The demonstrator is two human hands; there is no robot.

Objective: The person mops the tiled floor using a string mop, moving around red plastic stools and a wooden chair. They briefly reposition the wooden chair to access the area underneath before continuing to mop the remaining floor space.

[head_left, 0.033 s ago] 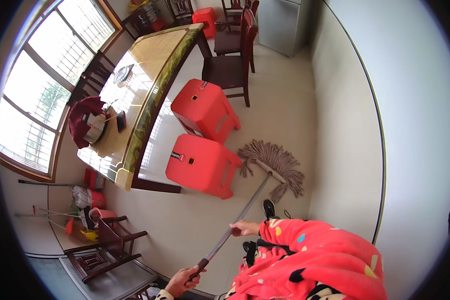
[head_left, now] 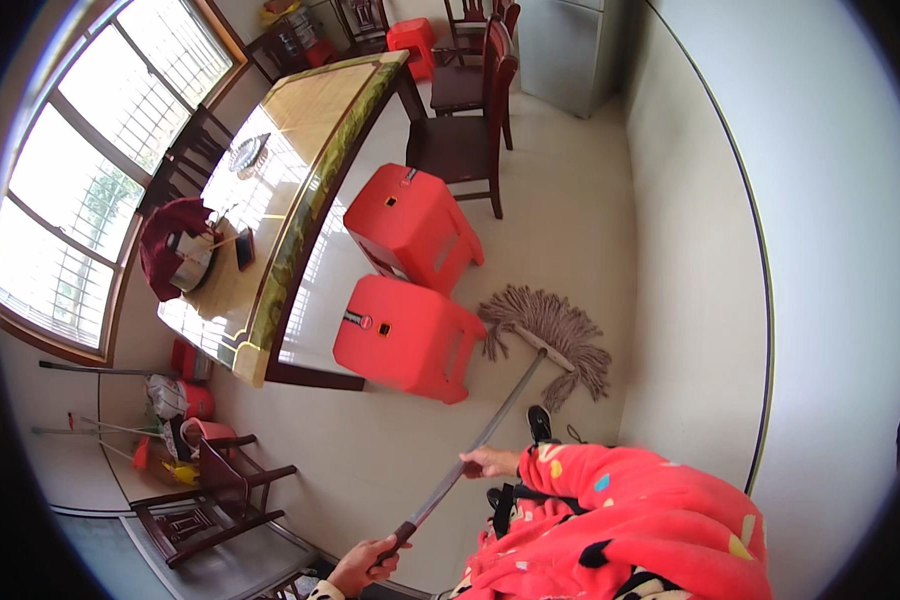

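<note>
A string mop point(head_left: 565, 325) with grey-brown strands spreads over the pale floor, its long metal handle slanting down toward me. My left hand point(head_left: 365, 565) is closed round the dark grip at the handle's near end. Farther up, my right hand point(head_left: 488, 462) is closed on the metal shaft. Both arms are bent in front of me; the right one has a red patterned sleeve. The strands fan out just right of the nearer red plastic stool point(head_left: 405, 330) and reach close to its legs. My dark shoe point(head_left: 538, 422) stands just short of the mop head.
Behind the nearer stool stands another red stool point(head_left: 410, 220). A long glossy table point(head_left: 300, 210) with dark wooden chairs point(head_left: 455, 145) is at left. A pale wall point(head_left: 690, 250) bounds the right side. A wooden chair point(head_left: 225, 485) and buckets point(head_left: 198, 400) stand lower left.
</note>
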